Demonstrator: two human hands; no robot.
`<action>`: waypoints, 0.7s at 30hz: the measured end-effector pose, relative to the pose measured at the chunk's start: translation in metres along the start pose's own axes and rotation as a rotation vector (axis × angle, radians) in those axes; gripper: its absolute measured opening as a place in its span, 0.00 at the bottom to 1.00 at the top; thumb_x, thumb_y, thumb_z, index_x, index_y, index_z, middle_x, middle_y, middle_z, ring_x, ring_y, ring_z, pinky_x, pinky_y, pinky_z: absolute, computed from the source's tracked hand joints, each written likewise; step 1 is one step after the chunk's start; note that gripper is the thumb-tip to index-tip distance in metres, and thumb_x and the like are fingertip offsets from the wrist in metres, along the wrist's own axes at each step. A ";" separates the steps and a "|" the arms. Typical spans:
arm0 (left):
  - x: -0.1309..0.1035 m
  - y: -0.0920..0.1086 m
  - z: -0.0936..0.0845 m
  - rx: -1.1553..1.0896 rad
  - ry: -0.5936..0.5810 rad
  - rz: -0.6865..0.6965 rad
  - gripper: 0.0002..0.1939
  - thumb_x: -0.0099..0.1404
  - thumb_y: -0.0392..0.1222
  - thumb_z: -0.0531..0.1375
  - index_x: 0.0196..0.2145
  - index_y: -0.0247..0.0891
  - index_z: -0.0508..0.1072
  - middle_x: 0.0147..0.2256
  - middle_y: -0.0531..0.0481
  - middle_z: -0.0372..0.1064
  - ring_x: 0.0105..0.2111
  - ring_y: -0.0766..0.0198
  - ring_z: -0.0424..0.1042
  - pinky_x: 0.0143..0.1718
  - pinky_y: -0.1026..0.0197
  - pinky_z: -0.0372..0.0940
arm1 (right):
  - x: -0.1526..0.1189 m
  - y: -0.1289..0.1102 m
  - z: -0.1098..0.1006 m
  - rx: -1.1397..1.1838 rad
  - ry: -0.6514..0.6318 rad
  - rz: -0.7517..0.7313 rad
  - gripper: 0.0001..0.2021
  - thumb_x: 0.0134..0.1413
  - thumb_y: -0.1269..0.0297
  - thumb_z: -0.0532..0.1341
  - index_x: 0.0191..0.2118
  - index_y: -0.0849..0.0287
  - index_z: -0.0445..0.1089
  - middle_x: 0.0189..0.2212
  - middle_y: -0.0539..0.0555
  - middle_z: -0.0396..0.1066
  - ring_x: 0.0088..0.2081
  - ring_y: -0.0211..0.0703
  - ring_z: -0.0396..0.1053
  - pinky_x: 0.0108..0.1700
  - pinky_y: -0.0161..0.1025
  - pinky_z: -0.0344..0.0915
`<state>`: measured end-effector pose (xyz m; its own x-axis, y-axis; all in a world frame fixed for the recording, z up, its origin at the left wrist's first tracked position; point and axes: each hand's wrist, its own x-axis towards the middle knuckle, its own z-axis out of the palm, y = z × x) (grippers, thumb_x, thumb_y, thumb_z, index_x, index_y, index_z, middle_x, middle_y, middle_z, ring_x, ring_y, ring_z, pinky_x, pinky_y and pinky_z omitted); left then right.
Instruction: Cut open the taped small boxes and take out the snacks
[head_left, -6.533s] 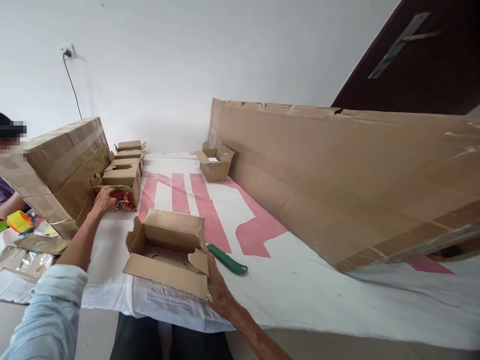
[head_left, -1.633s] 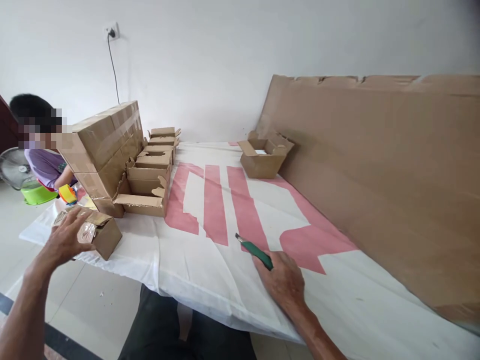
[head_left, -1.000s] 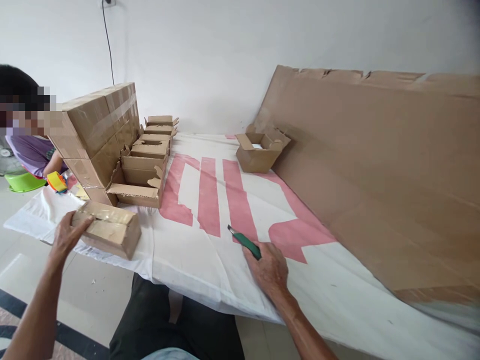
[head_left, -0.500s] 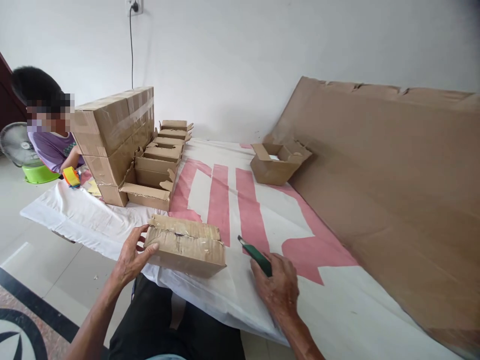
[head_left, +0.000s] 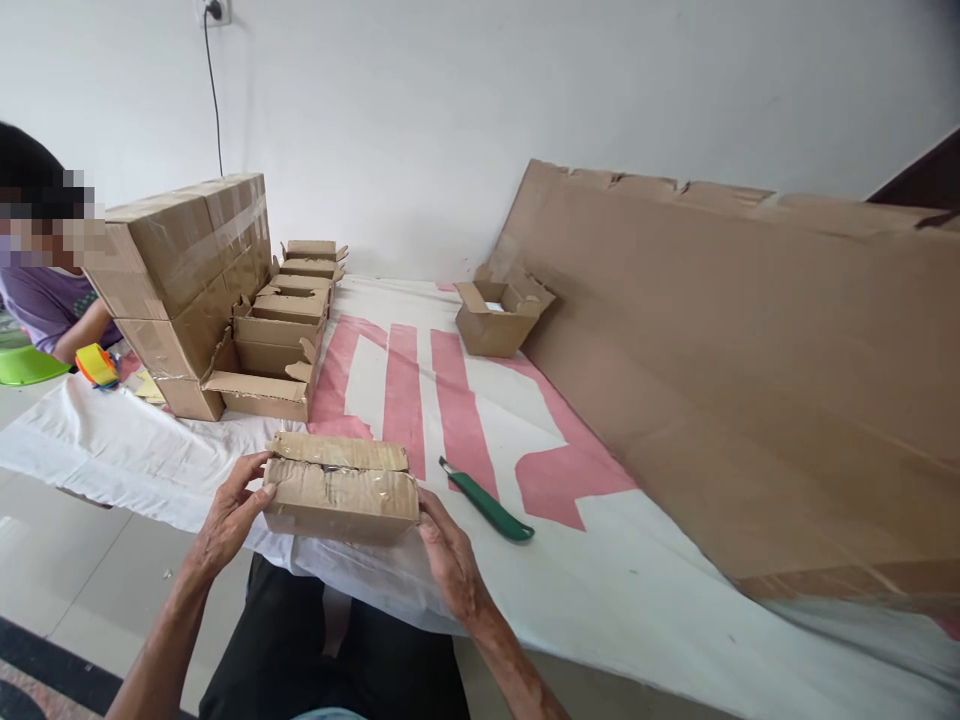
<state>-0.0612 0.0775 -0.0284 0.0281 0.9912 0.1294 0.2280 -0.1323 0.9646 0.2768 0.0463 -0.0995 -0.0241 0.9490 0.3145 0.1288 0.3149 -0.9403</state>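
A small cardboard box (head_left: pixel 341 500) rests at the table's near edge, its top seam slit and bits of clear tape on it. My left hand (head_left: pixel 234 505) grips its left end, thumb on the near side and fingers behind. Against the right end of the box lies my right hand (head_left: pixel 450 555), its fingers partly hidden; together the two hands hold the box. A green utility knife (head_left: pixel 491 508) lies on the cloth just right of my right hand, blade pointing away to the left.
Taped boxes (head_left: pixel 187 270) are stacked at the left, beside a row of open boxes (head_left: pixel 259 390). Another open box (head_left: pixel 495 330) stands farther back. A large cardboard sheet (head_left: pixel 712 380) leans on the right. A person (head_left: pixel 52 290) sits far left near a tape roll (head_left: pixel 97 366).
My right hand has let go of the utility knife, leaving it on the cloth, and has moved left onto the box's right end. The camera view has turned right.
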 end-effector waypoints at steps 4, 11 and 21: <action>0.003 0.000 -0.005 0.006 -0.024 0.002 0.26 0.71 0.64 0.65 0.54 0.44 0.87 0.59 0.40 0.76 0.61 0.43 0.73 0.52 0.52 0.75 | 0.002 0.004 -0.002 0.028 -0.002 -0.010 0.27 0.80 0.45 0.53 0.72 0.51 0.71 0.70 0.59 0.72 0.71 0.59 0.69 0.69 0.51 0.71; 0.022 0.013 -0.014 0.064 -0.173 -0.020 0.18 0.70 0.56 0.68 0.48 0.42 0.88 0.46 0.44 0.79 0.47 0.52 0.77 0.48 0.56 0.73 | 0.003 0.002 -0.002 0.043 -0.002 -0.010 0.27 0.80 0.44 0.53 0.72 0.51 0.72 0.70 0.58 0.73 0.69 0.58 0.71 0.69 0.51 0.71; 0.028 0.013 -0.005 0.130 -0.175 0.039 0.13 0.62 0.48 0.72 0.43 0.42 0.85 0.43 0.47 0.74 0.44 0.57 0.75 0.39 0.62 0.74 | 0.010 0.005 0.000 0.063 0.029 -0.006 0.28 0.80 0.42 0.52 0.70 0.51 0.74 0.67 0.59 0.75 0.69 0.58 0.71 0.73 0.54 0.68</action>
<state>-0.0620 0.1035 -0.0111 0.2054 0.9721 0.1129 0.3470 -0.1803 0.9204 0.2774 0.0572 -0.1015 0.0040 0.9464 0.3230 0.0664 0.3221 -0.9444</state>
